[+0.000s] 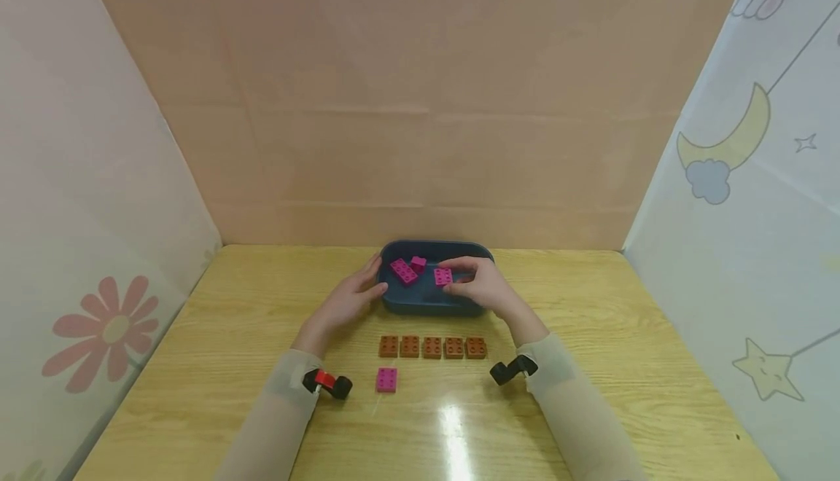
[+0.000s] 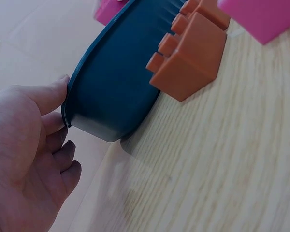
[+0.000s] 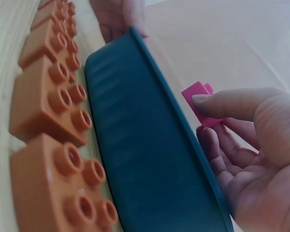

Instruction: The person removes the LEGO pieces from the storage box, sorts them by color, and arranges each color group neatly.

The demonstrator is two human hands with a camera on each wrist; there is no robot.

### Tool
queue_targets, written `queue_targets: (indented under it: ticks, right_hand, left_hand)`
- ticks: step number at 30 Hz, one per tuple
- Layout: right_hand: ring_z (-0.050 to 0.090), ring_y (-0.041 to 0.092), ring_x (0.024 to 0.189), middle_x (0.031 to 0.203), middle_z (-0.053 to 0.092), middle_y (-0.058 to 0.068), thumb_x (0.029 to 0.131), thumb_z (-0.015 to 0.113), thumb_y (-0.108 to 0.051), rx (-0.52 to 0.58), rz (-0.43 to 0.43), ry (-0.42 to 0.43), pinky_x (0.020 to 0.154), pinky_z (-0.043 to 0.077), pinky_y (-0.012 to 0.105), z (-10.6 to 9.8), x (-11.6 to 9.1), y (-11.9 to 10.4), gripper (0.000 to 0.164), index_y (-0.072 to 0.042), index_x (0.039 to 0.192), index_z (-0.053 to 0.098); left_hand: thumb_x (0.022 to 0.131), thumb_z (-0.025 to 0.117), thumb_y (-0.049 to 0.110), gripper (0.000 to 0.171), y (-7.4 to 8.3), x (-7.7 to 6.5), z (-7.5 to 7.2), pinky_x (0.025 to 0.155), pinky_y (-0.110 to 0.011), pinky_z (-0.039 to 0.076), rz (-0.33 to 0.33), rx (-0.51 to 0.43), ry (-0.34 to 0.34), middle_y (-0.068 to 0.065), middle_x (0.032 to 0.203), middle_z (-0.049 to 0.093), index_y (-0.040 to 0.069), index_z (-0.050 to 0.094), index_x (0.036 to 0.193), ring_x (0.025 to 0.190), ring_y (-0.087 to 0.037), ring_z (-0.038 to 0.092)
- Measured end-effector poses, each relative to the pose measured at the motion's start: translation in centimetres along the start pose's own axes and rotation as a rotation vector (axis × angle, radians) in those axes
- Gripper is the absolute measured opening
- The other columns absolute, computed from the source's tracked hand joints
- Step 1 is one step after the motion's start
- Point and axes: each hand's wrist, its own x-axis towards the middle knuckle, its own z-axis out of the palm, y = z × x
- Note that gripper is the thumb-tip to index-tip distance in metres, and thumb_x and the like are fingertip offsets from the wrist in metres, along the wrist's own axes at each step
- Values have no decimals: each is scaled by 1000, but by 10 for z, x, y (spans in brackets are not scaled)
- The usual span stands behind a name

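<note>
On the worktop (image 1: 590, 335), the blue tray (image 1: 433, 308) has the left hand (image 1: 345, 300) at its end, thumb and fingers apart; steady, light pressure suits. Over it, the right hand (image 1: 484, 284) pinches a pink building brick (image 1: 442, 277): firm grip, mind that rim (image 1: 433, 241)!

And there's the tub (image 1: 433, 308) towards the back of the worktop (image 1: 262, 306), back panel (image 1: 426, 102) behind it, the left hand (image 1: 348, 299) touching its left end, the right hand (image 1: 485, 282) over its right half with the pinched brick (image 1: 442, 277) between thumb and fingers! Inside, on the left, lies one loose brick (image 1: 403, 272), a second loose brick (image 1: 418, 264) just behind it to the right. Out front runs the row of five bricks (image 1: 432, 348), left to right, and before that row's left end sits the lone brick (image 1: 386, 380).
</note>
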Motion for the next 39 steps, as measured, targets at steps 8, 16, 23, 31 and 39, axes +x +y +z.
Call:
queue_targets:
  ticks: [8, 16, 23, 31, 39]
  right_hand:
    - [73, 37, 116, 141, 67, 16, 94, 83, -9, 75, -38, 22, 94, 62, 45, -1, -17, -4, 49, -3, 140, 70]
    - [71, 31, 120, 141, 68, 9, 93, 85, -12, 86, 1, 12, 96, 62, 43, 0, -25, -19, 49, -10, 140, 71]
    - [72, 30, 120, 141, 69, 12, 94, 83, -10, 56, 15, 16, 95, 62, 40, 4, -33, -27, 49, -6, 141, 70]
    - [72, 30, 120, 143, 66, 14, 95, 82, -12, 29, 14, -29, 93, 62, 37, 11, -46, -32, 45, -9, 139, 72]
    - [75, 28, 114, 132, 73, 11, 94, 85, -12, 90, -4, -148, 91, 63, 35, 26, -62, -30, 49, -8, 140, 70]
  left_hand:
    - [113, 57, 35, 72, 1, -4, 1, 131, -55, 12, 1, 4, 8, -7, 179, 14, 12, 23, 171, 164, -29, 12]
    - [113, 57, 32, 71, 4, -3, 0, 131, -54, 12, 16, -13, 2, -8, 179, 13, 11, 21, 171, 164, -30, 11]
    - [113, 56, 31, 72, 5, -3, 2, 130, -56, 12, 26, 15, -1, -11, 179, 12, 9, 21, 171, 163, -33, 12]
    - [113, 57, 30, 72, 9, -5, 1, 130, -56, 11, 19, -12, -5, -9, 179, 13, 8, 21, 171, 164, -32, 11]
    - [113, 56, 34, 72, 3, -3, 1, 131, -51, 12, 16, -1, -11, -6, 179, 13, 11, 20, 171, 164, -27, 10]
